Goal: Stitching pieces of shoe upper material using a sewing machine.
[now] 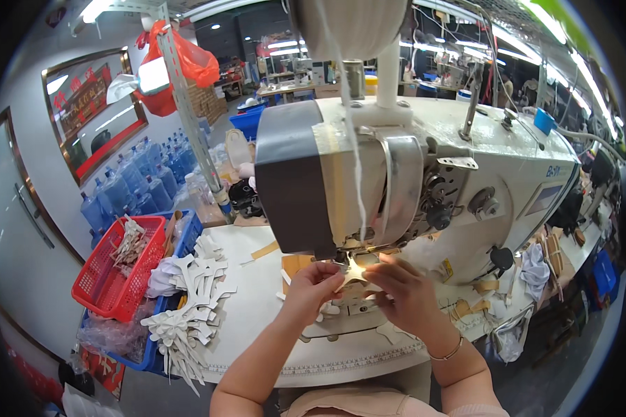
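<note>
A small, pale, star-shaped cut piece (355,270) lies brightly lit under the head of a large white sewing machine (494,174). My left hand (314,286) closes thumb and fingers on the piece's left side. On the other side, my right hand (403,293) has its bent fingers pressed against the right edge of the same piece. The needle and the presser foot are mostly hidden behind the fingers and the machine head. To the left, a heap of similar white cut pieces (188,302) is piled on the white tabletop (257,333), some hanging over its edge.
Left of the table, a red basket (104,295) with white pieces sits on a blue crate (193,224). A metal post (188,104) rises behind the heap. Tan scraps (466,307) lie right of my right hand. Blue water bottles (129,184) stand by the wall.
</note>
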A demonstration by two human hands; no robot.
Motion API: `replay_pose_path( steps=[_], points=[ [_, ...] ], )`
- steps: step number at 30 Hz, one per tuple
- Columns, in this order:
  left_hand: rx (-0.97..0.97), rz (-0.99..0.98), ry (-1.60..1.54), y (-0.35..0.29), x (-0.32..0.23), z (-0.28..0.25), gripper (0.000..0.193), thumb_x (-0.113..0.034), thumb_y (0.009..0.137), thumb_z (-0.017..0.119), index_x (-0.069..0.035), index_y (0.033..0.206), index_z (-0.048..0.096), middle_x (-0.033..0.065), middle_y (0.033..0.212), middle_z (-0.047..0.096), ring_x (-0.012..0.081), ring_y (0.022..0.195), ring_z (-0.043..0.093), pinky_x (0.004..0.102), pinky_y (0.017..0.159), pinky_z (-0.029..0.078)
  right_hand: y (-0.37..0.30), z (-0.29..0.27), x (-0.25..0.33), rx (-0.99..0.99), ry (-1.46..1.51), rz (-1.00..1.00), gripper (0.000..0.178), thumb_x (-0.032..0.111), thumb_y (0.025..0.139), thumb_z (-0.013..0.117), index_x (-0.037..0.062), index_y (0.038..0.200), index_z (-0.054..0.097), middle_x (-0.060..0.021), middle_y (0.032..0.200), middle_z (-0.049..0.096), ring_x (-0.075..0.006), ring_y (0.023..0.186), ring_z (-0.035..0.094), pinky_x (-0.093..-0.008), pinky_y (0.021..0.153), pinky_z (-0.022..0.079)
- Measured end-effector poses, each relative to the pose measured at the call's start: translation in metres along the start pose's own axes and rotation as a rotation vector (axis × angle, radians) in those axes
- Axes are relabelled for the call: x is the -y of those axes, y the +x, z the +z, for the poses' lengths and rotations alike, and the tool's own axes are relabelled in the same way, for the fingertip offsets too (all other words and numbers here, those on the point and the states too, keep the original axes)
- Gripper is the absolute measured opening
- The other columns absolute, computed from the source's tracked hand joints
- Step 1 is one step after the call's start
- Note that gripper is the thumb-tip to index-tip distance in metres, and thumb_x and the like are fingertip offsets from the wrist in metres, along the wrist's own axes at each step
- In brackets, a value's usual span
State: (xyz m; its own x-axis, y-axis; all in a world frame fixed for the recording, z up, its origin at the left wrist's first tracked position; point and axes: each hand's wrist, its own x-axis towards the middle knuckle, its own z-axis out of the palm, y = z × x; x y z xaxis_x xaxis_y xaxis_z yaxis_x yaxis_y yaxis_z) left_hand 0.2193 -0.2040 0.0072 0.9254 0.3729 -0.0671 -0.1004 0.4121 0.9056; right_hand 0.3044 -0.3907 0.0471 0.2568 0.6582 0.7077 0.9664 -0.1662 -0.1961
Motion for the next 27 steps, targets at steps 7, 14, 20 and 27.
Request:
replay_pose_path(
  steps=[7, 14, 20, 27],
  points=[
    [-0.06, 0.129, 0.009, -0.002, 0.009, 0.008, 0.017, -0.007, 0.083, 0.068, 0.0, 0.095, 0.058, 0.0054, 0.083, 0.063, 0.0111, 0.068, 0.06, 0.0245, 0.06, 0.051, 0.002, 0.013, -0.002, -0.055, -0.192, -0.122, 0.033, 0.008, 0.066, 0.065, 0.0099, 0.099, 0.062, 0.0017, 0.1, 0.058, -0.0189, 0.093, 0.057, -0.0301, 0.068, 0.052],
    [-0.076, 0.206, 0.069, 0.003, 0.006, 0.009, 0.015, -0.007, 0.082, 0.069, 0.0, 0.091, 0.06, 0.0044, 0.078, 0.063, 0.0088, 0.066, 0.058, 0.0231, 0.055, 0.048, 0.014, 0.015, -0.005, -0.066, -0.21, -0.122, 0.031, 0.004, 0.063, 0.064, 0.0131, 0.093, 0.065, 0.0047, 0.093, 0.062, -0.0169, 0.078, 0.057, -0.0305, 0.065, 0.052],
    [-0.089, 0.212, 0.101, 0.004, 0.006, 0.008, 0.015, -0.008, 0.082, 0.069, 0.0, 0.091, 0.06, 0.0046, 0.079, 0.063, 0.0083, 0.065, 0.057, 0.023, 0.056, 0.047, 0.011, 0.017, -0.004, -0.052, -0.235, -0.119, 0.029, 0.005, 0.065, 0.063, 0.0134, 0.093, 0.065, 0.004, 0.092, 0.062, -0.017, 0.075, 0.056, -0.0304, 0.063, 0.05],
    [-0.092, 0.735, 0.621, 0.013, -0.003, -0.008, 0.017, 0.001, 0.078, 0.066, -0.002, 0.094, 0.061, 0.0061, 0.084, 0.064, 0.0154, 0.069, 0.06, 0.0245, 0.06, 0.048, 0.016, 0.024, -0.041, 0.018, -0.206, -0.063, 0.025, 0.007, 0.068, 0.065, 0.0146, 0.092, 0.07, -0.0007, 0.079, 0.067, -0.0201, 0.074, 0.063, -0.0317, 0.064, 0.048]
  ],
)
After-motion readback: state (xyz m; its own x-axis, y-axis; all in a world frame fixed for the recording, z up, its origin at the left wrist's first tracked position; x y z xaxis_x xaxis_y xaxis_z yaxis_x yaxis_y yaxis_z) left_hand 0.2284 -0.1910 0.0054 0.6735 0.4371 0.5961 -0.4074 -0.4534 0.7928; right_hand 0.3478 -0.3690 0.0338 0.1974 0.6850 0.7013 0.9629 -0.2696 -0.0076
